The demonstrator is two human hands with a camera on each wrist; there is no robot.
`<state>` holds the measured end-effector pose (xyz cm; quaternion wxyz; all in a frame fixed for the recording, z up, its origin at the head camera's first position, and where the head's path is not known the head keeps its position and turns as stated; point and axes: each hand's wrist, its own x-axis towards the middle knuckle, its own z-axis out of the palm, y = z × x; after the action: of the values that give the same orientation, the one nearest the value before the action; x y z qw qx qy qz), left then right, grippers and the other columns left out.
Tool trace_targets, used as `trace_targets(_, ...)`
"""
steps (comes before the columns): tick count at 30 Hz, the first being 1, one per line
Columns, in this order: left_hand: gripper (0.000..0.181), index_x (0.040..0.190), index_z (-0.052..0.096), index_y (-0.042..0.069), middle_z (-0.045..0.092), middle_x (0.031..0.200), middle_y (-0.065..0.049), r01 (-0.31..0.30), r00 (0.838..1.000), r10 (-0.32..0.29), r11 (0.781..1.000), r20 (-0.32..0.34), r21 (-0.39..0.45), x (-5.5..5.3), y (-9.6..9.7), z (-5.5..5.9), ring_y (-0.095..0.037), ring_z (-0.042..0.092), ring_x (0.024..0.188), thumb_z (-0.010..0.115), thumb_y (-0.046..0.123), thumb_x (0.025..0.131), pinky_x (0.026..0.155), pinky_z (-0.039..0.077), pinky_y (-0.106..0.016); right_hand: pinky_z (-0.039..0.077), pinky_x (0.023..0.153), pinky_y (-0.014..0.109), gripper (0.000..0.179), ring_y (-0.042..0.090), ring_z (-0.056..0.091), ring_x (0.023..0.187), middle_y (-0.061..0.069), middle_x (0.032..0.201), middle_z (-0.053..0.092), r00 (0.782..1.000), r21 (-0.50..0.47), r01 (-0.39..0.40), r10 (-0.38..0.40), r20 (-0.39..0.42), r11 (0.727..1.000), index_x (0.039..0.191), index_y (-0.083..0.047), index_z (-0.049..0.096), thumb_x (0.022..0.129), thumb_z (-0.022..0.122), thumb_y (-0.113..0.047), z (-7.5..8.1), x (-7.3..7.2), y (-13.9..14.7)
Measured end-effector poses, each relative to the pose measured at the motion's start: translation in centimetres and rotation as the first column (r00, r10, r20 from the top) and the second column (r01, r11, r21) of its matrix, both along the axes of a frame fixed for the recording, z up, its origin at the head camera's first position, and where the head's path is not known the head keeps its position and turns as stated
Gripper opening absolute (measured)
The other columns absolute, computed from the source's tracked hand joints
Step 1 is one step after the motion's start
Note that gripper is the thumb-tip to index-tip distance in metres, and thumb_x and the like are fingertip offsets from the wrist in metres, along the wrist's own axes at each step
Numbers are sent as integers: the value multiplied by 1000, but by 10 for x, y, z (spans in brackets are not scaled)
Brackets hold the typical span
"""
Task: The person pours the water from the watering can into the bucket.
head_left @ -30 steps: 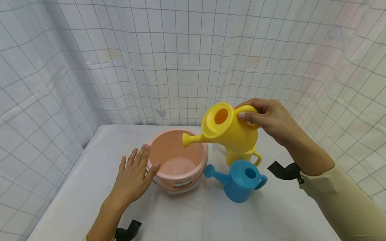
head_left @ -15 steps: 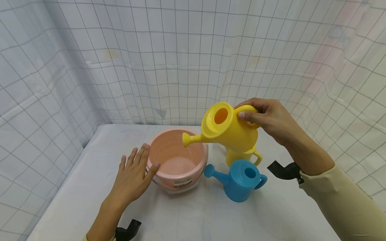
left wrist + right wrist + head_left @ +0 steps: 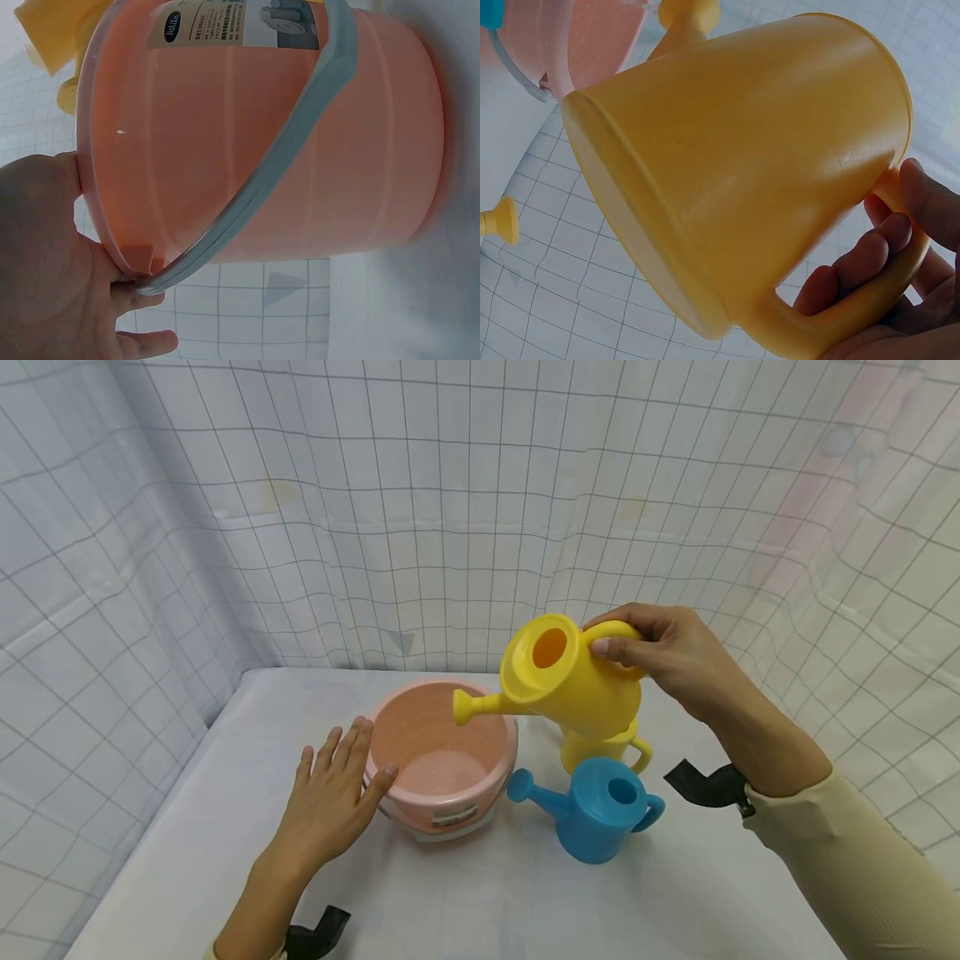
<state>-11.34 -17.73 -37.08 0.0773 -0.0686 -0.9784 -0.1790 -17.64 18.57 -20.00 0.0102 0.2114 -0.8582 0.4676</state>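
My right hand [image 3: 663, 652] grips the handle of a yellow watering can [image 3: 573, 681], raised above the table and tilted left. Its sprinkler spout reaches over the pink bucket [image 3: 450, 806]. In the right wrist view, curled fingers [image 3: 862, 259] wrap the can's handle from below, with the thumb on top. My left hand [image 3: 330, 802] rests at the bucket's left rim, fingers straight and spread. The left wrist view has that hand's thumb and fingers against the rim, near the end of the grey bail handle [image 3: 262, 180].
A blue watering can [image 3: 596, 822] stands right of the bucket, its spout toward it. Behind it, a second yellow watering can [image 3: 588, 752] is partly hidden by the raised one. White grid-patterned curtains [image 3: 465, 527] enclose the back and sides of the white-covered table [image 3: 465, 910].
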Motion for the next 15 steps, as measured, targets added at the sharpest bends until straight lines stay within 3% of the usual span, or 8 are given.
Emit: trace_targets(15, 75, 153, 9, 12, 16, 159, -11, 0, 1000, 0, 1000, -1, -4, 0, 0, 0, -39, 10, 146, 27, 60, 97, 113, 4, -64, 55, 80, 25, 32, 22, 62, 91, -1, 103, 69, 1000, -15, -13, 14, 4, 1000, 114, -11, 66, 90, 64, -31, 1, -1, -1)
